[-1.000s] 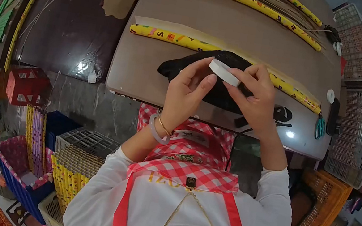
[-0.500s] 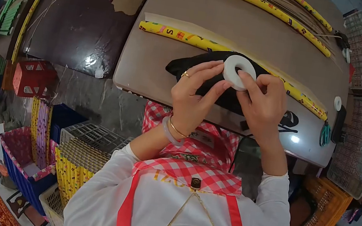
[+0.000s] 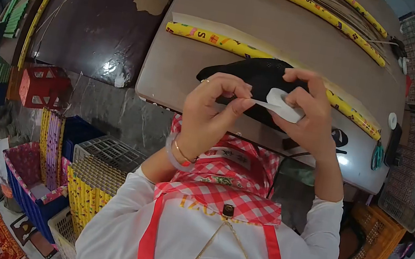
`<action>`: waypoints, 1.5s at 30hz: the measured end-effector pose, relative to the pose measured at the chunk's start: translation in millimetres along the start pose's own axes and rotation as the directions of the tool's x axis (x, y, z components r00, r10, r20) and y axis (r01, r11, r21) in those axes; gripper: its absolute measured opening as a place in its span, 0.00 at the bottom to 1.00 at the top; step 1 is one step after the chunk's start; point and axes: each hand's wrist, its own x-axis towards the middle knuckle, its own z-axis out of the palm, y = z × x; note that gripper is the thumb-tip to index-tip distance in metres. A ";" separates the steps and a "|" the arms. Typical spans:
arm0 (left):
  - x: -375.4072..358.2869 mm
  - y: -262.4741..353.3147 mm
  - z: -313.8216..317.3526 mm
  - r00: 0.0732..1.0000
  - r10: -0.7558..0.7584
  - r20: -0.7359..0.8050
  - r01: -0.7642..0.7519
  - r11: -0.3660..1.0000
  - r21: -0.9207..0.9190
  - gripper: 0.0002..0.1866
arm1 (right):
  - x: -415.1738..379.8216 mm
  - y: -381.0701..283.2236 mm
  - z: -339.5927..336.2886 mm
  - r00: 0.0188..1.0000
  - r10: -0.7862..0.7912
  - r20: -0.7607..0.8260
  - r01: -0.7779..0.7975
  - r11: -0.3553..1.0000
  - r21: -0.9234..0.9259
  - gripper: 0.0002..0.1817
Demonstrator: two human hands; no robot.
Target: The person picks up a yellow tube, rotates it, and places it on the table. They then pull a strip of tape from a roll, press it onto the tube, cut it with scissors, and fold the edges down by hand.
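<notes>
My right hand (image 3: 310, 114) holds a roll of white tape (image 3: 278, 96), with the thumb at its core and the index finger raised. A short strip of the tape (image 3: 263, 104) runs from the roll to my left hand (image 3: 216, 101), whose thumb and fingertips pinch its end. Beneath both hands lies a black fabric item (image 3: 247, 73) whose kind I cannot make out. Behind it stretches a yellow printed paper tube (image 3: 209, 37) with a pale paper edge, partly hidden by the fabric and my right hand.
Teal-handled scissors (image 3: 377, 156) and another white tape roll (image 3: 392, 121) lie at the table's right side. More yellow tubes (image 3: 295, 0) and thin brown strips rest along the back. Wire baskets (image 3: 414, 164) stand at right. At lower left, a crate holds bundled yellow tubes (image 3: 90, 192).
My left hand has moved left and down from the roll, drawing out a strip of tape. The roll has tilted and shifted slightly right and down in my right hand.
</notes>
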 end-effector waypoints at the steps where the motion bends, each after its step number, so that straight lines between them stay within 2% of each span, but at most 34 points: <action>1: 0.0 2.9 -7.9 0.998 0.046 0.031 -0.046 0.999 0.020 0.06 | 3.1 3.6 -3.2 0.987 0.029 0.160 -0.056 0.984 0.167 0.17; 2: -1.4 5.7 -15.7 1.000 -0.003 -0.015 0.003 1.000 0.022 0.05 | 7.6 6.5 -6.6 0.947 0.027 0.319 -0.134 0.939 0.318 0.17; 3: 1.1 7.4 -23.4 0.999 -0.006 -0.048 0.006 1.000 -0.006 0.05 | 14.6 7.4 -12.4 0.917 -0.031 0.399 -0.124 0.926 0.358 0.16; 5: 10.6 4.7 -38.5 0.989 0.014 -0.148 -0.019 0.999 -0.037 0.05 | 24.0 14.1 -13.4 0.876 -0.011 0.483 -0.259 0.834 0.488 0.14; 6: 18.3 3.3 -49.1 0.980 0.004 -0.199 0.004 0.999 0.038 0.06 | 32.7 22.0 -12.9 0.855 -0.028 0.517 -0.267 0.832 0.486 0.15; 7: 28.1 1.7 -61.0 0.968 -0.002 -0.252 0.031 0.993 0.111 0.07 | 41.7 27.7 -8.8 0.837 0.056 0.544 -0.393 0.754 0.527 0.17; 8: 42.4 -2.4 -72.5 0.971 -0.020 -0.240 0.062 0.983 0.170 0.08 | 51.3 33.2 -3.4 0.806 0.135 0.576 -0.509 0.654 0.559 0.22; 9: 60.3 -14.9 -83.9 0.968 -0.049 -0.244 0.100 0.974 0.203 0.10 | 61.7 41.6 4.5 0.806 0.127 0.578 -0.506 0.654 0.563 0.22; 10: 77.8 -32.4 -94.6 0.966 -0.076 -0.249 0.136 0.962 0.236 0.11 | 72.0 51.4 14.8 0.749 0.192 0.634 -0.570 0.676 0.467 0.25; 12: 108.2 -69.8 -112.5 0.982 -0.052 -0.183 0.131 0.883 0.452 0.14 | 93.3 64.0 30.2 0.604 0.273 0.749 -0.666 0.689 0.287 0.32; 13: 118.4 -78.7 -115.0 0.982 -0.062 -0.179 0.158 0.794 0.588 0.15 | 97.8 74.7 42.7 0.612 0.265 0.746 -0.657 0.694 0.293 0.32; 14: 127.9 -87.4 -117.1 0.981 -0.073 -0.180 0.181 0.683 0.707 0.16 | 98.4 89.8 59.7 0.596 0.339 0.728 -0.692 0.677 0.251 0.33; 15: 136.0 -103.5 -124.1 0.982 -0.093 -0.163 0.185 0.619 0.764 0.15 | 99.9 98.5 70.0 0.576 0.411 0.707 -0.725 0.655 0.210 0.34; 18: 143.7 -116.2 -126.3 0.974 -0.131 -0.185 0.227 0.559 0.797 0.12 | 106.6 99.5 78.3 0.550 0.401 0.733 -0.756 0.612 0.233 0.36; 20: 147.3 -123.0 -128.4 0.971 -0.116 -0.209 0.237 0.564 0.791 0.10 | 104.0 111.3 91.6 0.544 0.422 0.725 -0.766 0.603 0.224 0.34; 22: 149.3 -123.6 -128.6 0.967 -0.111 -0.228 0.252 0.529 0.810 0.10 | 105.0 124.3 104.7 0.632 0.367 0.683 -0.652 0.728 0.212 0.29; 23: 149.9 -124.4 -130.4 0.966 -0.113 -0.233 0.257 0.528 0.810 0.10 | 104.2 131.8 108.4 0.629 0.365 0.687 -0.652 0.728 0.211 0.29; 25: 151.1 -126.3 -132.9 0.966 -0.140 -0.217 0.258 0.482 0.837 0.10 | 103.9 129.0 109.0 0.655 0.361 0.664 -0.515 0.856 0.043 0.31; 28: 143.6 -130.0 -133.6 0.966 -0.114 -0.233 0.259 0.492 0.831 0.10 | 99.4 111.2 111.4 0.699 0.426 0.574 -0.504 0.863 -0.027 0.30; 32: 131.6 -128.3 -128.7 0.964 -0.056 -0.261 0.255 0.477 0.841 0.09 | 93.5 105.5 118.7 0.742 0.456 0.491 -0.517 0.856 -0.013 0.29; 34: 131.6 -127.8 -130.5 0.976 0.023 -0.214 0.184 0.431 0.884 0.09 | 95.9 101.8 120.3 0.773 0.468 0.429 -0.466 0.877 -0.117 0.29; 35: 135.9 -127.7 -132.1 0.977 0.018 -0.214 0.186 0.426 0.885 0.09 | 97.7 103.7 122.9 0.770 0.469 0.433 -0.470 0.876 -0.114 0.29; 37: 147.7 -128.1 -136.4 0.955 -0.079 -0.287 0.287 0.502 0.815 0.09 | 101.5 107.4 128.6 0.708 0.549 0.444 -0.535 0.827 -0.171 0.29; 40: 160.1 -130.9 -144.6 0.951 -0.168 -0.261 0.310 0.556 0.772 0.09 | 104.7 105.5 126.3 0.718 0.551 0.424 -0.541 0.826 -0.159 0.29; 45: 161.3 -134.4 -146.1 0.950 -0.209 -0.234 0.309 0.493 0.813 0.10 | 103.9 94.7 125.1 0.715 0.599 0.361 -0.567 0.799 -0.202 0.28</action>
